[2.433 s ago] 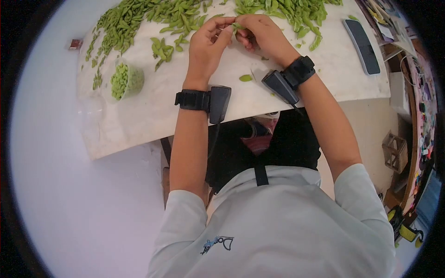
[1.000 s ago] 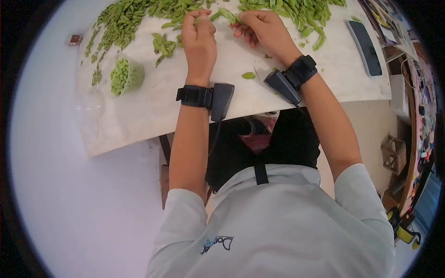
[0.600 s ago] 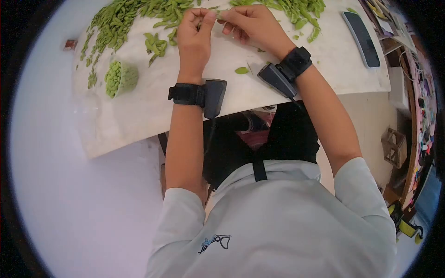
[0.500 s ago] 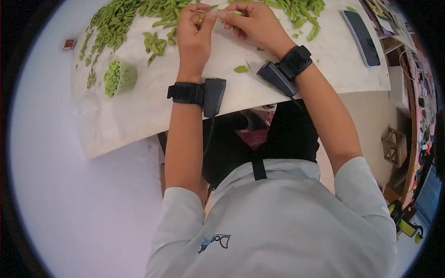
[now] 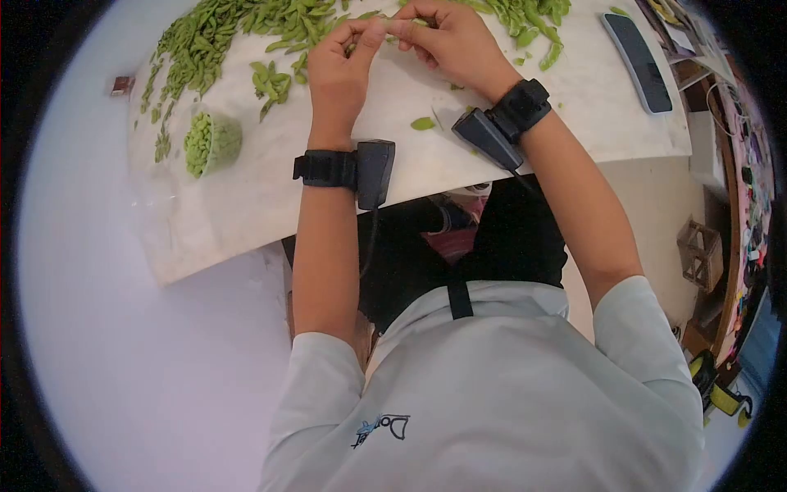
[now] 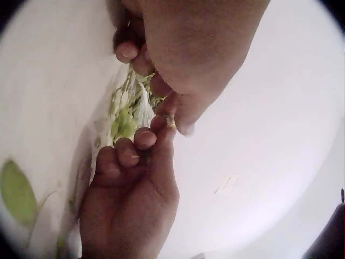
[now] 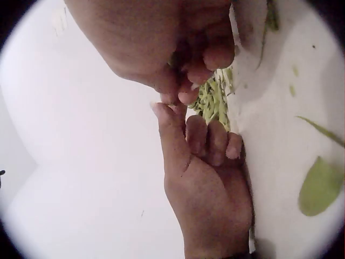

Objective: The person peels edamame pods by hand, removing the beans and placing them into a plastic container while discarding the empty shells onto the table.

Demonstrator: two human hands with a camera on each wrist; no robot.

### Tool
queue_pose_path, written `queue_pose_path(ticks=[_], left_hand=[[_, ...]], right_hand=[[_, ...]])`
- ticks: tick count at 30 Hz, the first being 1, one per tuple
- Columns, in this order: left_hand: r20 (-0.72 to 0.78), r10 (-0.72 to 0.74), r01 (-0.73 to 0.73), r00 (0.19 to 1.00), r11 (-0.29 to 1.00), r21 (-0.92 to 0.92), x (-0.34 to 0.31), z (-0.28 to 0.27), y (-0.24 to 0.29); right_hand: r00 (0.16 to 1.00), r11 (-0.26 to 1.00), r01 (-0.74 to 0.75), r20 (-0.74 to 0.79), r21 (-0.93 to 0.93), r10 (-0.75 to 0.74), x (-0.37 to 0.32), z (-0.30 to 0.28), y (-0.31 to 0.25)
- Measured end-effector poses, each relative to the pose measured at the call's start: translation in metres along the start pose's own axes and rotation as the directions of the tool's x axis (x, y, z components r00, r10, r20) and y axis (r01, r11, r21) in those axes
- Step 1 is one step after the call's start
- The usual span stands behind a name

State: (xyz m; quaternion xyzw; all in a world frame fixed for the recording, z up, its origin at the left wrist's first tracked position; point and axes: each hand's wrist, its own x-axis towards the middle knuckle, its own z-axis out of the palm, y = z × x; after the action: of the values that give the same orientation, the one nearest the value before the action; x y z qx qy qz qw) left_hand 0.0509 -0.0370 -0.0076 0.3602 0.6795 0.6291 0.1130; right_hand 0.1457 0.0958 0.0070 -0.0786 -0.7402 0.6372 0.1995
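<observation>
In the head view, the left hand (image 5: 338, 82) and right hand (image 5: 459, 47) meet above the far part of the table (image 5: 270, 197). Their thumbs and fingertips pinch a small green pod (image 5: 419, 22), mostly hidden by fingers. The left wrist view shows the left hand (image 6: 194, 51) above and the right hand (image 6: 132, 199) below, fingertips together. In the right wrist view, the right hand (image 7: 145, 40) is above, the left hand (image 7: 207, 189) below. A cup (image 5: 229, 141) of shelled green beans (image 5: 197, 143) stands left of the hands.
Green pods (image 5: 193, 53) are piled at the back left, with a small cluster (image 5: 269, 84) nearer. More pods (image 5: 533, 23) lie at the back right. A single green piece (image 5: 422, 124) lies between the forearms. A phone (image 5: 638, 64) rests near the right edge.
The hands were together, moved apart with a pod stretched between them, and have come together again. They now sit slightly farther left. The pod is less visible.
</observation>
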Motion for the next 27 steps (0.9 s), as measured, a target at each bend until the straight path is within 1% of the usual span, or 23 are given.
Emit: queue_pose_path(ticks=[2,5,8,11,14,17,20,23,26,27], left_hand=[[0.005,0.052,-0.052,0.999,0.999,-0.016,0.002,-0.001,-0.008],[0.031,-0.020,0.025,0.999,0.985,-0.169,0.002,-0.002,-0.011],[-0.098,-0.107,0.069,0.989,0.942,-0.328,0.000,-0.004,-0.002],[-0.148,-0.063,0.008,0.987,0.937,-0.351,0.000,-0.005,-0.007],[-0.148,-0.084,0.036,0.985,0.952,-0.303,0.000,0.000,-0.009],[-0.110,-0.060,0.027,0.992,0.961,-0.277,0.000,-0.001,-0.003],[-0.113,-0.052,0.015,0.992,0.952,-0.304,-0.001,-0.005,-0.004],[-0.046,-0.056,0.042,0.997,0.967,-0.250,0.000,-0.013,-0.006],[-0.077,-0.010,-0.007,0.997,0.974,-0.227,-0.002,-0.012,-0.001],[-0.091,-0.009,-0.015,0.996,0.966,-0.258,0.000,-0.010,0.002]], right_hand=[[1.000,1.000,-0.025,0.013,0.007,0.025,0.000,0.002,-0.004],[0.994,0.997,-0.071,0.079,0.020,0.069,0.002,0.002,-0.002],[0.996,0.995,-0.063,0.068,0.083,0.057,0.003,0.005,0.006],[0.981,0.977,-0.194,0.050,0.093,0.190,-0.001,0.003,-0.009],[0.995,0.992,-0.100,0.022,-0.083,0.102,0.006,0.000,0.012],[0.987,0.978,-0.149,0.078,0.145,0.139,0.003,-0.002,0.013],[0.988,0.985,-0.148,0.061,0.093,0.143,0.003,0.004,-0.001],[0.993,0.971,-0.115,0.024,0.208,0.112,0.001,0.005,-0.002],[0.995,0.973,-0.097,-0.012,0.210,0.102,0.000,0.007,-0.008],[0.995,0.978,-0.096,-0.001,0.185,0.098,0.001,0.006,-0.007]])
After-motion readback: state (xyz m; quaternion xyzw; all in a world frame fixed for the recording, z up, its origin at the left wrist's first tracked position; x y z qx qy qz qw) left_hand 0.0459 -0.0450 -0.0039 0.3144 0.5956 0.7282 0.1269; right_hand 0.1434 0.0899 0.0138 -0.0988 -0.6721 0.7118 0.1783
